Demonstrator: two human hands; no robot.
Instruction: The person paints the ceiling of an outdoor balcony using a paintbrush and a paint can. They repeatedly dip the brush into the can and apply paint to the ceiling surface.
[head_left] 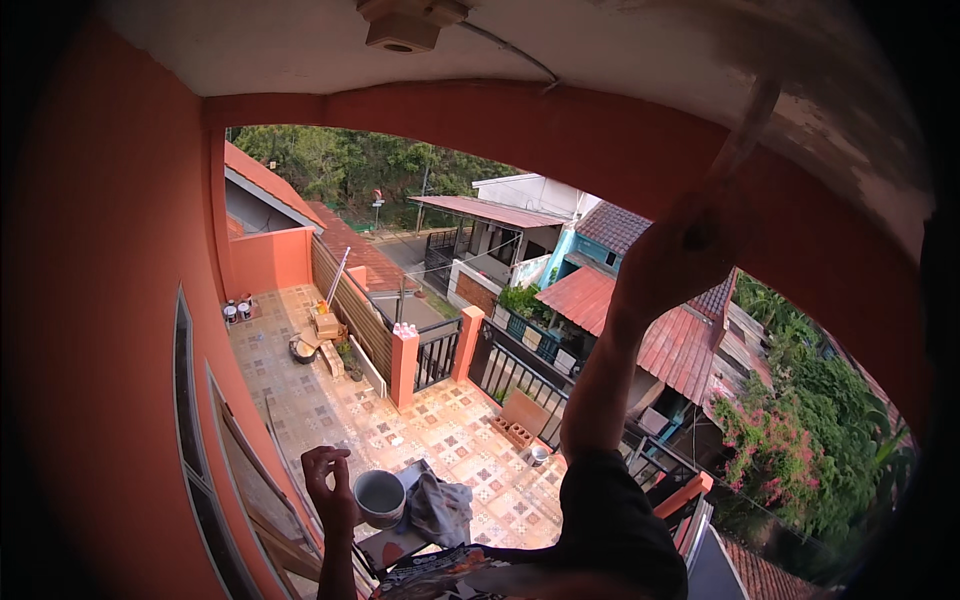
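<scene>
My right hand (690,240) is raised high at the right, with its fingers closed round a long, narrow tool (750,125). The tool's upper end meets the patchy grey ceiling (820,90); shadow and blur hide its exact kind. Lower left, my left hand (328,488) is up with its fingers loosely bent and apart, and nothing shows in it. Just right of that hand stands an open bucket (381,496) with a pale grey inside. A crumpled grey cloth (441,508) lies beside the bucket, on or against a flat support below me.
An orange wall (120,250) with window frames (190,440) rises close on my left. Far below is a tiled terrace (450,405) with a black gate (436,358), pillars, bricks (512,431) and boxes (326,325). A ceiling fixture (405,28) hangs overhead.
</scene>
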